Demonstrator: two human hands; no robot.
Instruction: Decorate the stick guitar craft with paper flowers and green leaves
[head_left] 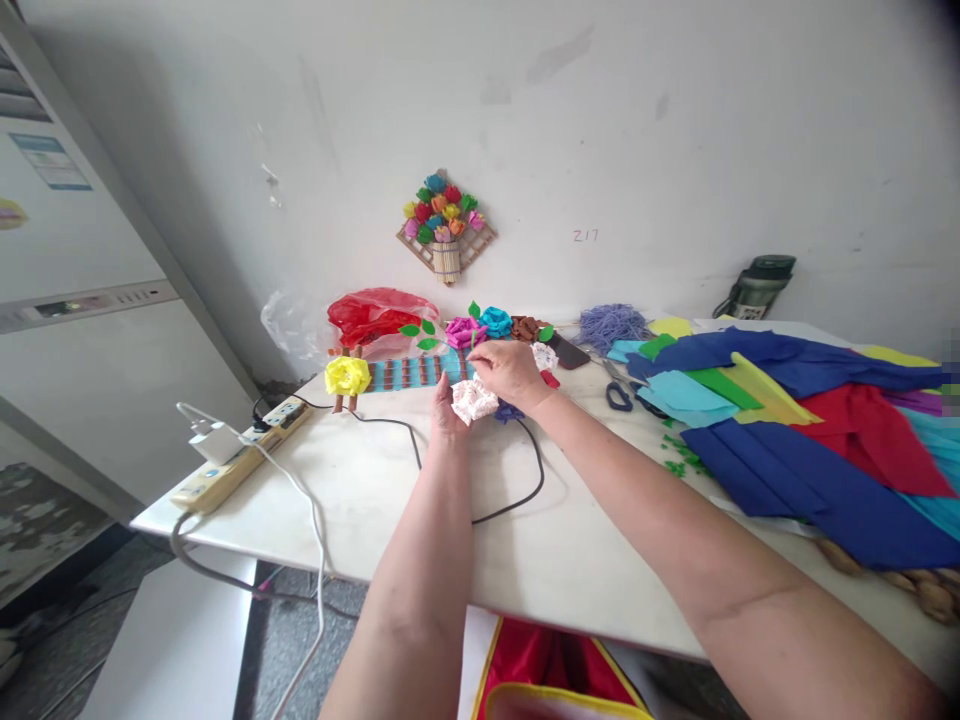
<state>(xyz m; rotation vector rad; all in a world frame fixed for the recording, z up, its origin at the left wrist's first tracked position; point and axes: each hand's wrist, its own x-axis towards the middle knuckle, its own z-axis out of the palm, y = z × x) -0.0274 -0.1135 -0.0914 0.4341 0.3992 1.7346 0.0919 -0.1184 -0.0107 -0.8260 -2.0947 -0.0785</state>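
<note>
My left hand (pixel 448 412) is closed round the edge of a white crepe-paper flower (pixel 474 401), its thumb up and the other fingers mostly hidden. Just above the flower, my right hand (pixel 511 372) is pinched, and what lies between its fingertips is too small to make out. Behind both hands stretches a blue strip with brown sticks (pixel 409 373). A yellow paper flower (pixel 347 377) sits at its left end. Magenta (pixel 465 332), blue (pixel 496 321) and brown (pixel 527 328) flowers with green leaves lie along the back. Another white flower (pixel 545 356) shows beyond my right wrist.
Scissors (pixel 619 396) and coloured paper sheets (pixel 787 430) cover the table's right side. At left, a power strip (pixel 240 455) has a charger and cables, and a black cord (pixel 541 470) loops near my arms. A red plastic bag (pixel 375 316) lies by the wall.
</note>
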